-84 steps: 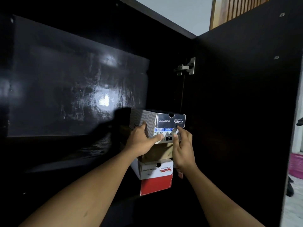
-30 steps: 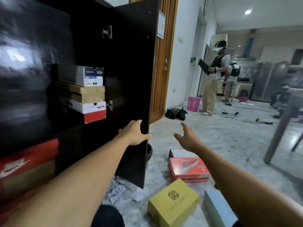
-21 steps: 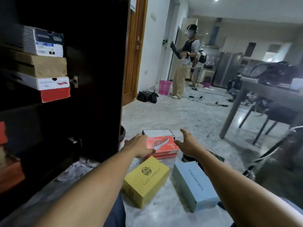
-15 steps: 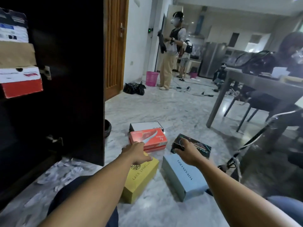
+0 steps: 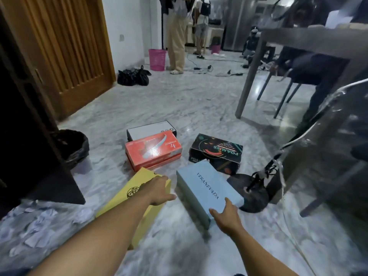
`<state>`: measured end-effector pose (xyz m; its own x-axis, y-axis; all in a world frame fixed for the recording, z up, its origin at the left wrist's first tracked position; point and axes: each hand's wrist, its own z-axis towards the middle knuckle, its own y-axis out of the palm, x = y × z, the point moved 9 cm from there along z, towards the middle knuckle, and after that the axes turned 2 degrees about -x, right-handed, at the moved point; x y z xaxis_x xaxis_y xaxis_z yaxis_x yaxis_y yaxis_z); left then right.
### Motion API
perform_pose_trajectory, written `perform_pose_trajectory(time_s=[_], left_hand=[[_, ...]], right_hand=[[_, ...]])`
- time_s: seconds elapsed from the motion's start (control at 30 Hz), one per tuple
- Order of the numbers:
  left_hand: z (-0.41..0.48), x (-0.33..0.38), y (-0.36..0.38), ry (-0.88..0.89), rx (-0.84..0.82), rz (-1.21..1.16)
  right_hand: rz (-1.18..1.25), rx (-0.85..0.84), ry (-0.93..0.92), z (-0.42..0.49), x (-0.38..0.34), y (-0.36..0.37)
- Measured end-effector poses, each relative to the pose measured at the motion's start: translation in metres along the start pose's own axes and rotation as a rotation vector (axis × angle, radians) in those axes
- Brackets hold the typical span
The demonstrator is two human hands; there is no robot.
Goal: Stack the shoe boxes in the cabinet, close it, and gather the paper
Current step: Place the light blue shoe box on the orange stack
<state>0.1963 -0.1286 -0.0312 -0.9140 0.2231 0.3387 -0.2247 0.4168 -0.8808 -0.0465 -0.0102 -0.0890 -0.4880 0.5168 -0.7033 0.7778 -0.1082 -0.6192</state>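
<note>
Several shoe boxes lie on the marble floor: a light blue box [image 5: 207,188], a yellow box [image 5: 127,200], a red-orange box [image 5: 153,150], a white box [image 5: 148,129] behind it and a black patterned box [image 5: 217,152]. My right hand [image 5: 227,215] touches the near corner of the blue box with spread fingers. My left hand [image 5: 159,191] hovers over the far end of the yellow box, fingers extended, beside the blue box. The dark cabinet door [image 5: 29,136] stands open at the left. Crumpled white paper [image 5: 37,224] is scattered on the floor at the lower left.
A bin lined with a black bag [image 5: 74,146] stands by the cabinet door. A black stand base [image 5: 251,193] with a cable sits right of the blue box. A grey table [image 5: 298,48] and chairs are at the right. People stand at the back near a pink basket [image 5: 157,59].
My view swung from the cabinet stack down to the floor boxes. Both hands dropped; the right now touches the blue box, the left is over the yellow box.
</note>
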Motion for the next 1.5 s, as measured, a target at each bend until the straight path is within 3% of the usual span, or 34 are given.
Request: perform_pose_trajectory(time_s=[0.33, 0.53, 0.67, 0.97, 1.17, 1.33, 1.5], left_hand=[[0.16, 0.002, 0.073, 0.022, -0.043, -0.167], [0.218, 0.0, 0.099, 0.01, -0.098, 0.071], [0.215, 0.002, 0.091, 0.054, 0.007, 0.066], [0.146, 0.006, 0.127, 0.166, 0.109, 0.487], [0.097, -0.007, 0.143, 0.164, 0.177, 0.329], [0.09, -0.011, 0.149, 0.119, 0.099, 0.189], [0.098, -0.009, 0.161, 0.17, 0.03, 0.218]], right_hand=[[0.338, 0.085, 0.056, 0.05, 0.08, 0.038], [0.349, 0.113, 0.04, 0.072, 0.083, 0.056], [0.31, 0.124, 0.023, 0.077, 0.09, 0.049], [0.26, 0.078, -0.085, 0.061, 0.12, 0.017], [0.158, -0.055, -0.079, 0.059, 0.14, 0.008], [0.089, -0.133, -0.079, 0.065, 0.148, 0.006], [0.201, -0.094, -0.124, 0.065, 0.142, 0.004]])
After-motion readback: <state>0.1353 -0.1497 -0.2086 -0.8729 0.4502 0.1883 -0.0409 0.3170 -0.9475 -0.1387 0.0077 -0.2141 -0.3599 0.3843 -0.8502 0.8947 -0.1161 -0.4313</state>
